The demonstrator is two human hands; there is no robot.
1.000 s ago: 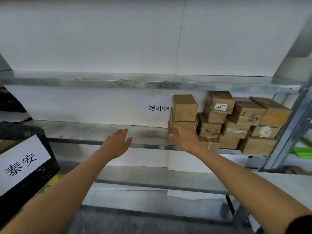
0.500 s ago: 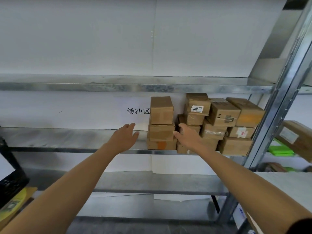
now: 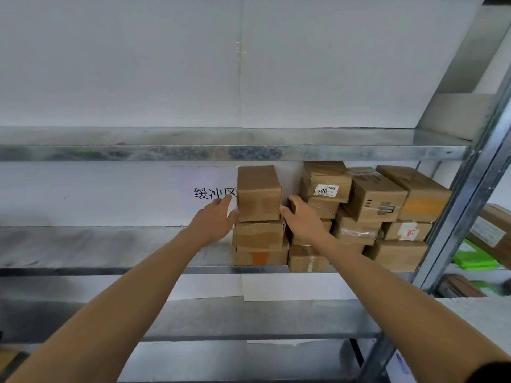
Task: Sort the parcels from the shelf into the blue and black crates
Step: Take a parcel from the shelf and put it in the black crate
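- Step in hand, as I judge it: lifting the top parcel [image 3: 258, 193] off the left-hand stack on the metal shelf [image 3: 110, 244].
- Location of item: the top parcel, a plain cardboard box, sits upright on a middle parcel [image 3: 258, 236], which rests on a bottom parcel [image 3: 260, 257] with an orange patch. The stack stands just beside the printed wall sign [image 3: 214, 193].
- Left hand [image 3: 214, 218]: fingers straight, laid against the left face of the top parcel near its lower edge. It is not wrapped round anything.
- Right hand [image 3: 305, 221]: thumb at the parcel's lower right corner, fingers loosely bent in the gap beside the labelled parcel [image 3: 325, 183]. It is not closed round the box either.
- Recommended handling: press inward evenly from both sides, then lift straight up before drawing the box towards me, so the middle parcel is not dragged forward.
- Clearance: the upper shelf board [image 3: 193, 145] is near above, so the lift should be slight.
- Risk: the right fingers are close to the neighbouring pile, and a careless pull may unsettle it.
- The blue and black crates are not in view, so I cannot yet assign a destination.
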